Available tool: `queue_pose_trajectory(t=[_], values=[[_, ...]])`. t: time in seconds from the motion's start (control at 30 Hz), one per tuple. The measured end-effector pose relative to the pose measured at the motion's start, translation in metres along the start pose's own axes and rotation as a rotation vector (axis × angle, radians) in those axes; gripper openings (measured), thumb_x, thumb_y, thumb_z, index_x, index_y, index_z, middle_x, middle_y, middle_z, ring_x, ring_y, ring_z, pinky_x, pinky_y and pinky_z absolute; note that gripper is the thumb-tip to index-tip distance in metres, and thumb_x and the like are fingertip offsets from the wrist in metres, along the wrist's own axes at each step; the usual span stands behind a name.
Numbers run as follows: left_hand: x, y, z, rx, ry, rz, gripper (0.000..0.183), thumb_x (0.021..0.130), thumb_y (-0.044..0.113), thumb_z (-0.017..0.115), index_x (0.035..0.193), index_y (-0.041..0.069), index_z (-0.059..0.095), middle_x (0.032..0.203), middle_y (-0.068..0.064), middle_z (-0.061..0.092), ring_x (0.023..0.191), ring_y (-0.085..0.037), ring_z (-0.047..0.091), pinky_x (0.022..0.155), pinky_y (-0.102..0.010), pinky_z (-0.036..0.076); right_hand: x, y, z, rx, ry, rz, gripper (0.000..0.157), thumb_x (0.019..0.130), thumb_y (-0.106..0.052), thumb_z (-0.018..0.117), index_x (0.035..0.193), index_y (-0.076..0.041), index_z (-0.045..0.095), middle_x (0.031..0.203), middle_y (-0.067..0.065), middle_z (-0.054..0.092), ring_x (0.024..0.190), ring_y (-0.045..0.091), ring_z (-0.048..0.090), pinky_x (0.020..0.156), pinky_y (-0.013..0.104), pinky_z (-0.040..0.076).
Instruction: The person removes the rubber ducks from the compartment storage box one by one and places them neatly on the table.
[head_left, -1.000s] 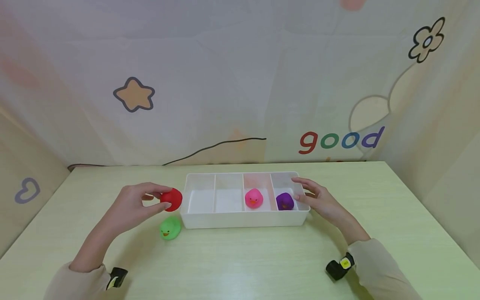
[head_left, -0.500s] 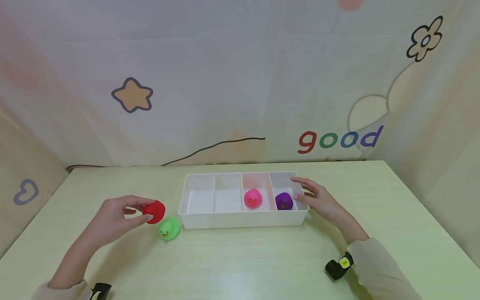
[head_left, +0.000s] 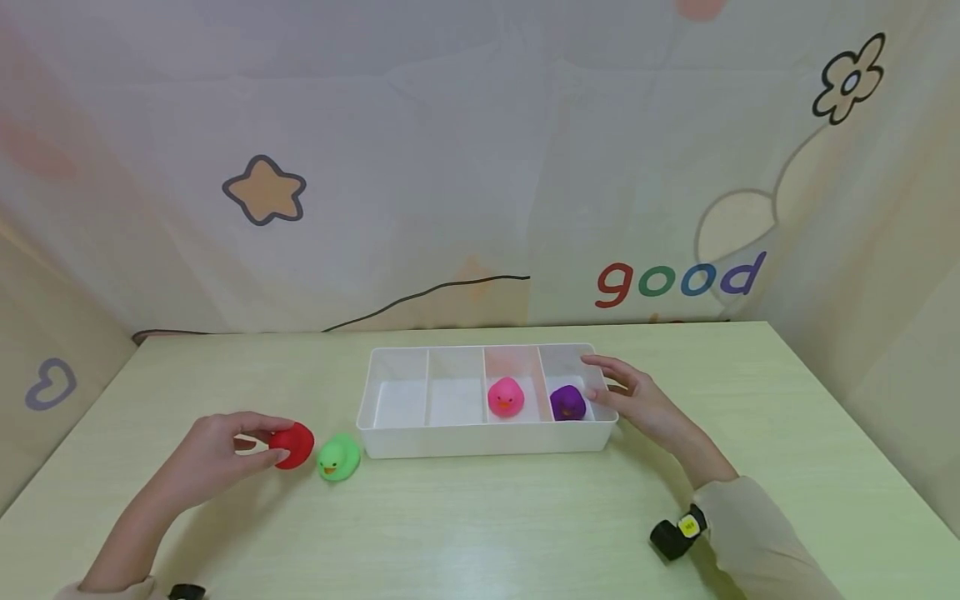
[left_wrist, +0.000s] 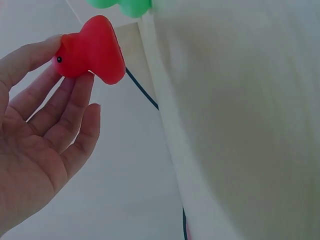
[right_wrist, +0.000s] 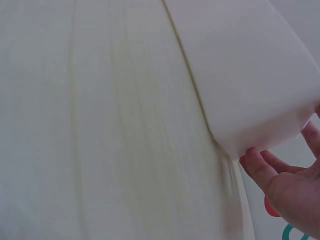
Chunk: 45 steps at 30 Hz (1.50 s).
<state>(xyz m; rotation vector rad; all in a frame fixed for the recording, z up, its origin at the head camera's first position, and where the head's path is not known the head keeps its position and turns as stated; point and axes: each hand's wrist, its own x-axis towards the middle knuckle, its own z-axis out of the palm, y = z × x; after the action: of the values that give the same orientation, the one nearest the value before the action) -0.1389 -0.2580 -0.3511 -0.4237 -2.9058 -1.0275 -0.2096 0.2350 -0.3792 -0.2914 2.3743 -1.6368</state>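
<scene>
Pale table (head_left: 480,533): 1 white box (head_left: 487,442), 1 green duck (head_left: 341,458).

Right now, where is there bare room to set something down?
Bare table lies in front of the white tray; its two left compartments are empty. It is crowded beyond its left end (green duck, red duck, left hand) and at its right end (purple duck, right hand).

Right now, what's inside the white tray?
Tray: pink toy, third compartment from left; purple toy, fourth. No other toys visible. Front wall hides whatever lies directly behind it.
</scene>
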Motion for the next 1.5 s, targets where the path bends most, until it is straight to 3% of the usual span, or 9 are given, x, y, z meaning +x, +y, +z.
queue_pose_trajectory(t=[0.2,0.53,0.73,1.07,1.5], values=[[0.001,-0.008,0.002,-0.008,-0.043,-0.009,0.028,0.076,0.013,0.072,0.103,0.007,0.068,0.092,0.001,0.067,0.079,-0.005,0.059,0.070,-0.024,0.051,0.000,0.001,0.000,0.001,0.001,-0.001,0.055,0.091,-0.019,0.056,0.140,-0.009,0.033,0.146,0.020,0.019,0.131,0.043,0.022,0.099,0.057,0.030],[0.004,-0.016,0.004,-0.038,-0.138,-0.049,0.032,0.077,0.015,0.072,0.105,0.003,0.067,0.094,-0.003,0.066,0.082,-0.014,0.060,0.068,-0.022,0.051,0.001,0.002,0.000,0.010,-0.001,-0.010,0.055,0.090,-0.018,0.057,0.140,-0.009,0.033,0.146,0.021,0.019,0.131,0.043,0.023,0.100,0.057,0.029],[0.005,-0.016,0.002,-0.034,-0.166,-0.012,0.029,0.076,0.014,0.072,0.102,0.003,0.068,0.091,0.000,0.067,0.080,-0.009,0.059,0.069,-0.021,0.051,0.000,0.001,0.001,-0.008,0.001,-0.005,0.055,0.091,-0.019,0.056,0.140,-0.009,0.034,0.147,0.020,0.019,0.131,0.045,0.022,0.100,0.058,0.028],[0.006,-0.019,0.003,-0.026,-0.188,0.035,0.027,0.073,0.008,0.073,0.099,0.001,0.068,0.094,-0.005,0.067,0.079,-0.009,0.060,0.069,-0.024,0.052,0.000,0.001,0.000,0.010,0.000,-0.003,0.057,0.090,-0.020,0.057,0.140,-0.009,0.033,0.147,0.020,0.018,0.132,0.044,0.020,0.099,0.057,0.030],[0.005,-0.017,0.003,0.009,-0.162,0.014,0.029,0.073,0.011,0.073,0.101,0.005,0.068,0.093,-0.002,0.067,0.081,-0.011,0.060,0.071,-0.026,0.051,0.001,0.002,0.001,0.007,0.002,-0.003,0.055,0.091,-0.019,0.056,0.140,-0.009,0.033,0.147,0.020,0.019,0.131,0.044,0.022,0.099,0.057,0.030]])
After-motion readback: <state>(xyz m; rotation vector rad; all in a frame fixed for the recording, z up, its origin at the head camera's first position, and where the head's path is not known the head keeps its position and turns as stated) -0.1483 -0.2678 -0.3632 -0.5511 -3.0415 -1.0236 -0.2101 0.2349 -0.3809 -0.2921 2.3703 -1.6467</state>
